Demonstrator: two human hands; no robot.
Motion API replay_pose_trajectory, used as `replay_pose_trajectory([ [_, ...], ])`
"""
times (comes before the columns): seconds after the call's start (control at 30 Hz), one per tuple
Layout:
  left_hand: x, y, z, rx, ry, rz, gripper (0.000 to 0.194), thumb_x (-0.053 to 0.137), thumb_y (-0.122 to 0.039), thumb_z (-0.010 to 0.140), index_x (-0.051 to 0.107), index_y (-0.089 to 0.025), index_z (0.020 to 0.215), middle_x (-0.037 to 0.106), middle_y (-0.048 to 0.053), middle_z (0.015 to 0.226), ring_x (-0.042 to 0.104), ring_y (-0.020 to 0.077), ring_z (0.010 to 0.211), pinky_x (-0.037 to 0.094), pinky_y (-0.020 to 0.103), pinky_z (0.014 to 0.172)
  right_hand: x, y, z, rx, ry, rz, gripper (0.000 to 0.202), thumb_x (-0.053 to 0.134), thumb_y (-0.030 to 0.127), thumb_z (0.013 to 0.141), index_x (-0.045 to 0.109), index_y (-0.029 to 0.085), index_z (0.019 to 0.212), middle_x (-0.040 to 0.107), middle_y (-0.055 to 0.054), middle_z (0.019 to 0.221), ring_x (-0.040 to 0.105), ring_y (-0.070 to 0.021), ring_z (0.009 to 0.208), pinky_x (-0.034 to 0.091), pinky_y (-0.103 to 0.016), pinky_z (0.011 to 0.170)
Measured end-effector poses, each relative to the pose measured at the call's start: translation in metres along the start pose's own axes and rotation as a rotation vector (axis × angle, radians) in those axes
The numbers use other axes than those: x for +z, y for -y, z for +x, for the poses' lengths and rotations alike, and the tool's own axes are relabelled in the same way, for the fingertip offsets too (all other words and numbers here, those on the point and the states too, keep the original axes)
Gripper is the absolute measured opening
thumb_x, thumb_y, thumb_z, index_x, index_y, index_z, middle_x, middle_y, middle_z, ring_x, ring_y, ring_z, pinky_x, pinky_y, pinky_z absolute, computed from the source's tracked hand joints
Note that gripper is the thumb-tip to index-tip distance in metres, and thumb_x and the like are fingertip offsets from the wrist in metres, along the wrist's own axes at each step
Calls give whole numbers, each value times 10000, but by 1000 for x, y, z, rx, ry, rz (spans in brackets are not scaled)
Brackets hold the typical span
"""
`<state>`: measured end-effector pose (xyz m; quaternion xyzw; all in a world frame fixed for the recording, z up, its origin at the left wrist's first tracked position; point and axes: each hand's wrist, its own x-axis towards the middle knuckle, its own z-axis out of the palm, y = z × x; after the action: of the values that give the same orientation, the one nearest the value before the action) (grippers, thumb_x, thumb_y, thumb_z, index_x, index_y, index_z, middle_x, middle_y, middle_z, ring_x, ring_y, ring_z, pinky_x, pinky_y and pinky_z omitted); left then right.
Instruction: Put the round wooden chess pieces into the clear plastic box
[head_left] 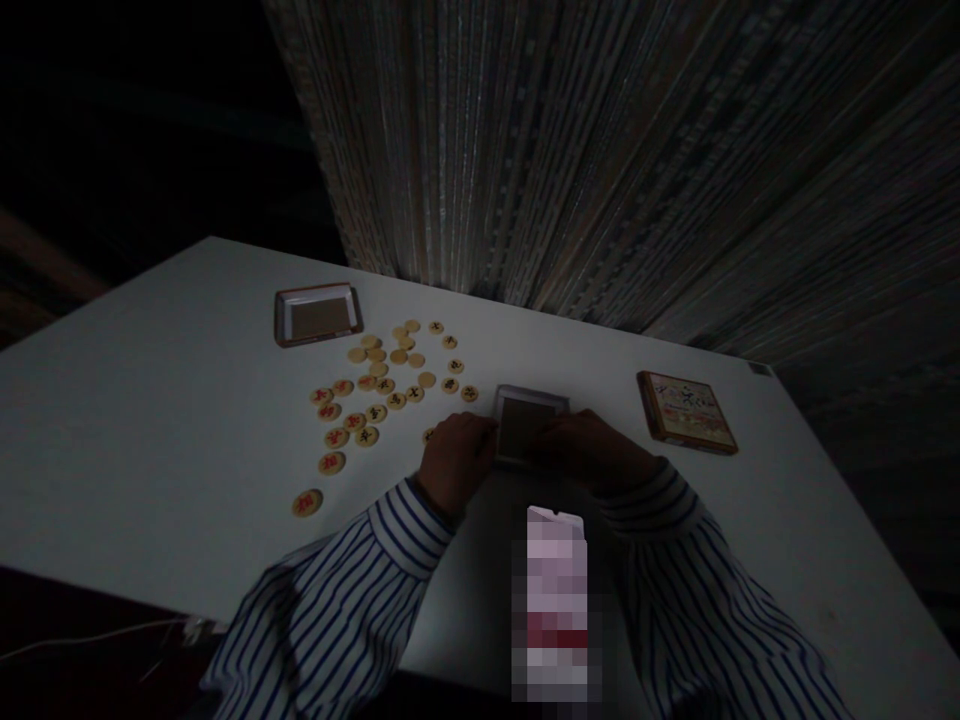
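A shallow open box (514,422), pale-rimmed with a brown inside, lies on the white table in front of me. At its left edge is my left hand (454,462), fingers curled in and closed on the side. My right hand (592,450) covers the box's right part, its fingers bent over that side; their tips are dark and hard to make out. Round wooden xiangqi pieces (385,386) are scattered to the left, some with red characters, some with black, others blank side up. One piece (429,436) is partly hidden behind my left hand.
Another shallow open box (321,312) sits at the back left. A flat printed box (686,410) lies at the right. A bead-like curtain (510,150) hangs along the table's far edge. Something pixelated (557,600) appears between my forearms. A white cable (112,635) runs below the table.
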<state>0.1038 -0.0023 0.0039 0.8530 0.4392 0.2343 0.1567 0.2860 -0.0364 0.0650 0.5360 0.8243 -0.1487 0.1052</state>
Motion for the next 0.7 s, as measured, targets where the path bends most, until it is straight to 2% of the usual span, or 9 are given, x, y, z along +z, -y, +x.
replay_pose_trajectory([
  [0.3,1,1,-1,-5,-7,-1,194,491,-214,817,652,-183,921,668,63,831,599,197,813,472,324,722,-4,4,0,28,39,-22,212,457,167,832,664,207,808,651,-45,864,576,-139,800,343,-259,661],
  [0.7,1,0,0,-7,-15,-10,198,484,-207,816,657,-169,904,673,71,824,599,212,799,467,334,706,1,0,0,15,8,-47,215,456,178,839,664,231,834,664,-35,912,584,-160,853,348,-277,671],
])
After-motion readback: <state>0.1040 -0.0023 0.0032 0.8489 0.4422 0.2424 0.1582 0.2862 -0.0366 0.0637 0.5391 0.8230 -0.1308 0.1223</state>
